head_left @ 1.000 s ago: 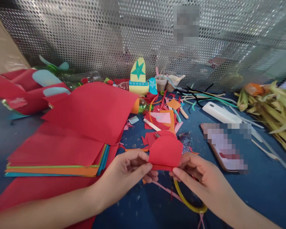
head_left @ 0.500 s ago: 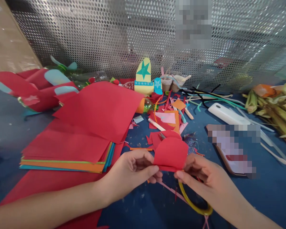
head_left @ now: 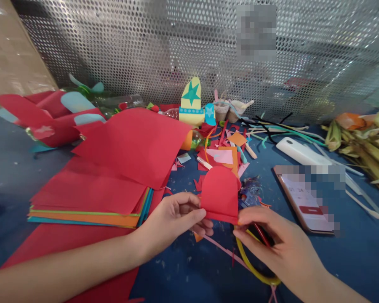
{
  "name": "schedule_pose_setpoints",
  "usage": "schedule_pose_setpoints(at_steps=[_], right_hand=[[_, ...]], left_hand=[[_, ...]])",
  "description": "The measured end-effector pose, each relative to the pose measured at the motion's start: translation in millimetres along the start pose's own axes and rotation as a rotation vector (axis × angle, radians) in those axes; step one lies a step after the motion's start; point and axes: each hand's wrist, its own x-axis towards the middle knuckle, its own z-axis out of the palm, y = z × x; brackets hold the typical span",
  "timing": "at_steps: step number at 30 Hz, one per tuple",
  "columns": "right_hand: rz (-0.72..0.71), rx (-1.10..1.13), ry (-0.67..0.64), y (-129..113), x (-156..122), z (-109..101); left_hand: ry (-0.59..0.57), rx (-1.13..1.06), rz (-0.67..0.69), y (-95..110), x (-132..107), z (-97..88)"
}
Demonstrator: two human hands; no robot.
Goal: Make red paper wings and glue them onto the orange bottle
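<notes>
The red piece stands straighter than it did a moment ago, rounded end up, folded strip below, held over the table left of the phone. The left hand pinches its lower left corner. The right hand has eased back to the opposite corner; I can't tell if its fingertips grip. So the left hand seems to carry most of the hold, with the fold looking set.

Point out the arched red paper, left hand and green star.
Arched red paper point(head_left: 220, 192), head view: middle of its face.
Left hand point(head_left: 175, 221), head view: middle of the hand.
Green star point(head_left: 191, 94), head view: its centre.
</notes>
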Motion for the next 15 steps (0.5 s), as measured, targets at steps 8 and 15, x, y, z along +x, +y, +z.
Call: schedule_pose_setpoints(at_steps=[8, 15], right_hand=[[0.122, 0.141, -0.111, -1.6, 1.6, -4.5], [0.131, 0.16, -0.102, -1.5, 3.6, -3.8]], left_hand=[[0.032, 0.051, 0.047, -1.1, -0.5, -5.7], [-0.032, 0.129, 0.055, -3.0, 0.4, -8.6]])
